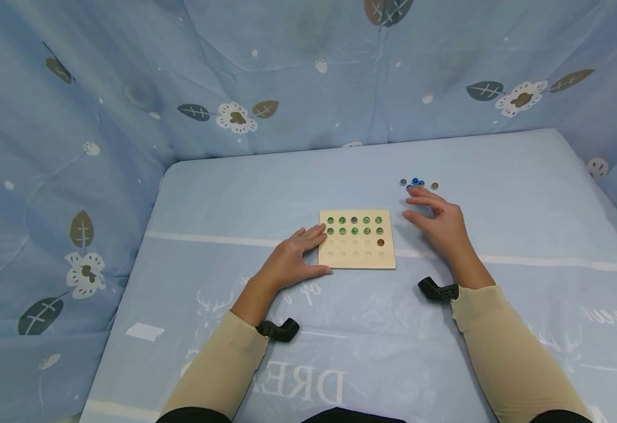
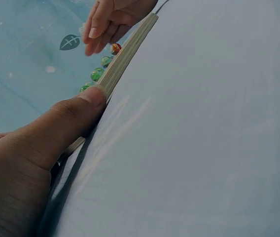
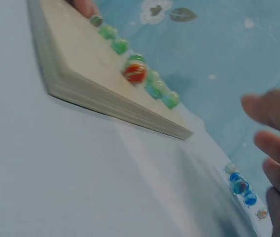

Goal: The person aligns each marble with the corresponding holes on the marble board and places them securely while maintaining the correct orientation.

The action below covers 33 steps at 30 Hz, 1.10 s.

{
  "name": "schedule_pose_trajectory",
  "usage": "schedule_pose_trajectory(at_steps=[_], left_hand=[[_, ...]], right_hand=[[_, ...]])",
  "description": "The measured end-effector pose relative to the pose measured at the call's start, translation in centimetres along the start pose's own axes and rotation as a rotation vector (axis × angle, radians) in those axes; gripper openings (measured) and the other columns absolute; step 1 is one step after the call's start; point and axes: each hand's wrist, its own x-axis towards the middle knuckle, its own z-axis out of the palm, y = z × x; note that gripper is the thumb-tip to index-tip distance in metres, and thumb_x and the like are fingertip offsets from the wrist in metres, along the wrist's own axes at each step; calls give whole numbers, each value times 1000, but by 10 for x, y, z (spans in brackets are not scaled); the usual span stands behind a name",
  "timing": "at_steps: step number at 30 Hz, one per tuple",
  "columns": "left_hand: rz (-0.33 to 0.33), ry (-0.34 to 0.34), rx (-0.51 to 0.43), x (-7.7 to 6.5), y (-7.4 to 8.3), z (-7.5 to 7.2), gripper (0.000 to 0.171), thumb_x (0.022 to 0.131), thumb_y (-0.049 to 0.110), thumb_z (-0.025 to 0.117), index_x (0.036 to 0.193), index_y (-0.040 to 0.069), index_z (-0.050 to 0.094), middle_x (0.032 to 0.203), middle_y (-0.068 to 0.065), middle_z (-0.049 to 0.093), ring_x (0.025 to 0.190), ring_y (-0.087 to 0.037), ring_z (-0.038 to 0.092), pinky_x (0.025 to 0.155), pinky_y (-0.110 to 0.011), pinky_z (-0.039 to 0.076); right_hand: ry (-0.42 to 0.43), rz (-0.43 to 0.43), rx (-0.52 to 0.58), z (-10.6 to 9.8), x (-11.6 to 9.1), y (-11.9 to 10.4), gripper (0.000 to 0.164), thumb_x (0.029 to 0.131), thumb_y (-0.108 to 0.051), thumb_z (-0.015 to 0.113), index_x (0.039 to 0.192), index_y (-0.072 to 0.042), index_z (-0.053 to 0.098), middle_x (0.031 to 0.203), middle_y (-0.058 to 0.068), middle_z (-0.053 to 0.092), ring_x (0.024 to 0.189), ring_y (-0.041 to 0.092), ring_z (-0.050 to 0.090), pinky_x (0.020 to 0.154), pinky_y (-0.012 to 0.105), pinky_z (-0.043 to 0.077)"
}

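Observation:
A pale wooden board (image 1: 357,256) with rows of round hollows lies on the table. Green marbles (image 1: 354,231) fill its two far rows, with one darker marble (image 1: 354,220) among them. A red marble (image 3: 135,72) sits at the right end of the third row; the other hollows of the near rows hold nothing. My left hand (image 1: 293,258) holds the board's left side, thumb (image 2: 93,96) at the near corner and fingers on the left edge. Right of the board, my right hand (image 1: 440,226) hovers with fingers apart and nothing between them, just nearer than the loose marbles (image 1: 415,181).
The loose group has several blue marbles (image 3: 249,198), a greyish one (image 1: 403,182) on its left and an amber one (image 1: 434,185) on its right. A light blue printed cloth (image 1: 234,194) covers the table. Behind it hangs a patterned curtain (image 1: 308,70).

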Motion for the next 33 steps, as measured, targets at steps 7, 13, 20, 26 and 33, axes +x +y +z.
schedule_pose_trajectory(at_steps=[7,13,20,26,33], left_hand=[[4,10,-3,-1,0,0,85,76,51,81,147,18,48,158,9,35,147,-30,30,118,-47,32],[-7,12,4,-2,0,1,85,75,51,82,147,18,49,158,10,35,147,-31,31,117,-49,33],[-24,4,0,-3,1,4,85,75,53,81,147,21,49,157,12,35,147,-30,31,117,-49,33],[-5,10,7,-3,2,4,85,75,52,81,146,19,49,157,10,35,147,-29,32,117,-46,34],[-5,16,17,-2,0,2,85,75,51,82,146,18,49,157,10,36,147,-29,32,118,-45,33]], right_hand=[[219,180,42,-15,9,6,39,89,-26,75,123,-8,70,145,-5,55,141,3,38,120,27,28],[246,291,114,-21,22,6,40,90,-27,74,125,-8,69,146,-7,53,141,4,39,120,24,27],[224,387,106,-24,36,11,43,91,-32,71,127,-9,67,151,-8,47,145,3,30,121,24,25],[205,346,-15,-22,39,17,43,93,-36,68,125,-6,68,155,-7,42,148,4,22,124,31,19],[162,261,-129,-17,40,17,39,94,-31,67,119,-2,70,156,-1,40,150,11,20,124,37,20]])
